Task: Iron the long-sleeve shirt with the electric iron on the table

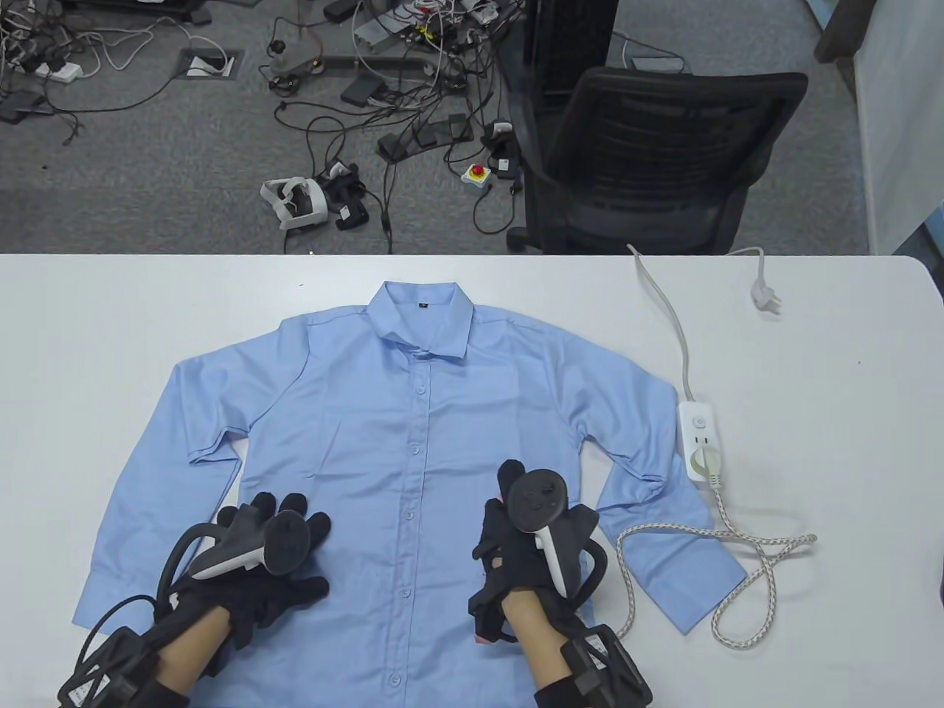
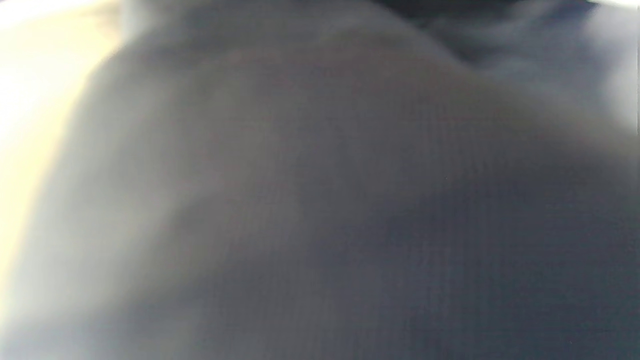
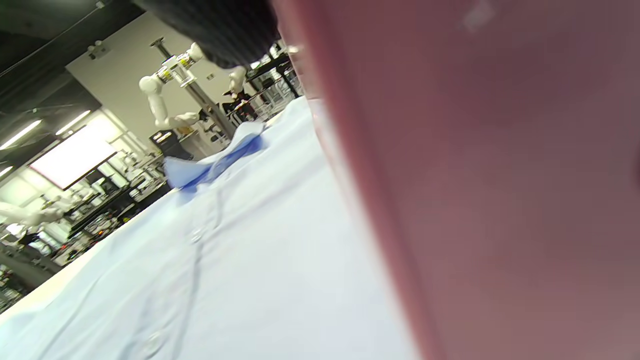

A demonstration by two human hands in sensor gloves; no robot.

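A light blue long-sleeve shirt lies flat and buttoned on the white table, collar toward the far edge. My left hand rests flat on the shirt's lower left front, fingers spread. My right hand grips a pink electric iron that sits on the shirt's lower right front; the hand hides most of it. In the right wrist view the iron's pink body fills the right side, with the shirt beside it. The left wrist view is a close blur.
A white power strip lies right of the shirt, and the iron's braided cord loops from it over the right cuff. The strip's own plug lies loose on the table. A black office chair stands beyond the far edge.
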